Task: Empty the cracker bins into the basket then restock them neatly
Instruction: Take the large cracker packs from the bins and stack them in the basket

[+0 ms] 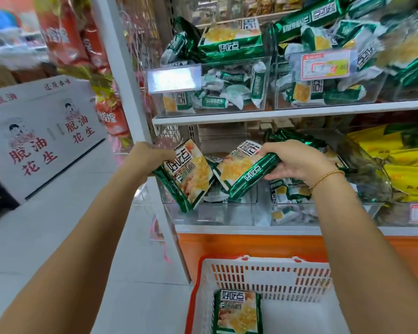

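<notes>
1. Cracker bin (210,213): my left hand (150,156) grips the left pack (188,175) at its 10 o'clock, and my right hand (297,162) grips the right pack (245,171) at 1 o'clock.
2. I'd clear the bin's front wall, then lay both flat in the basket (270,276) at 6 o'clock.

- White carton (41,131) with red characters, standing on the pale tiled floor (58,237) at left.
- Red snack bags (65,32) hanging above the carton.
- Yellow packets (401,165) on the lower shelf (227,229), far right.

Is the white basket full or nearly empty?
Nearly empty: the basket holds one green cracker pack, and the rest of its visible bottom is bare.
</notes>
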`<state>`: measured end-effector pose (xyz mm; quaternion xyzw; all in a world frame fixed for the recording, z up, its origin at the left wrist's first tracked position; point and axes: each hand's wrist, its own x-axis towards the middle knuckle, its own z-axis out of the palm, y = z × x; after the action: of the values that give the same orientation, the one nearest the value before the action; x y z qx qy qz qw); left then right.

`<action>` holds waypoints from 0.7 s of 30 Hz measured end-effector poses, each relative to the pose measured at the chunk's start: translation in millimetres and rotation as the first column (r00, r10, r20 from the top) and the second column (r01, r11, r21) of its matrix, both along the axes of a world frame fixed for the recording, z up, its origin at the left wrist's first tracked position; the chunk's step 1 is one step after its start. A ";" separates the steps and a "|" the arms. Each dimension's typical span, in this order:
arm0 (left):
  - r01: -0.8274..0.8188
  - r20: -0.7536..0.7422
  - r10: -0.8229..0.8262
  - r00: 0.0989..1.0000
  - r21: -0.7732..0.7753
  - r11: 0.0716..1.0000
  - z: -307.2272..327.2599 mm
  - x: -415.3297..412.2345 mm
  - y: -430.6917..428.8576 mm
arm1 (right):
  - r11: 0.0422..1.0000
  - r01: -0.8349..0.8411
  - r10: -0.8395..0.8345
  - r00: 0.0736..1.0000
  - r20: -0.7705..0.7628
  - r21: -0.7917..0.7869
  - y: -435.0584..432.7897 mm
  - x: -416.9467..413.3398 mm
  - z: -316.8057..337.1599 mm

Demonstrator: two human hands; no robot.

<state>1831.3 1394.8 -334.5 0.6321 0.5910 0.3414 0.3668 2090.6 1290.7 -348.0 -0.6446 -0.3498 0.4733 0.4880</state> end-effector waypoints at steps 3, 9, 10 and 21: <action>0.077 0.101 -0.063 0.993 -0.142 0.987 -8.3 -11.6 -18.4 | 1.000 -0.011 0.011 1.000 0.006 0.025 -30.8 17.9 -4.9; 0.405 0.262 -0.324 0.909 -0.371 0.835 -51.1 -21.4 -46.3 | 0.985 -0.096 0.072 0.984 0.166 0.142 -95.0 58.2 -9.8; 0.459 0.288 -0.365 0.885 -0.410 0.788 -64.1 -19.4 -52.3 | 0.981 -0.129 0.098 0.973 0.210 0.142 -104.3 62.6 -9.0; 0.625 0.461 -0.423 0.780 -0.541 0.564 -198.0 38.0 -125.9 | 0.816 -0.544 0.574 0.801 0.167 -0.196 -127.9 50.5 -79.3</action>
<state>1869.3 1268.9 -532.5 0.5495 0.3969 0.0654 0.7323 2141.1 1162.7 -427.3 -0.5926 -0.5424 0.5454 0.2391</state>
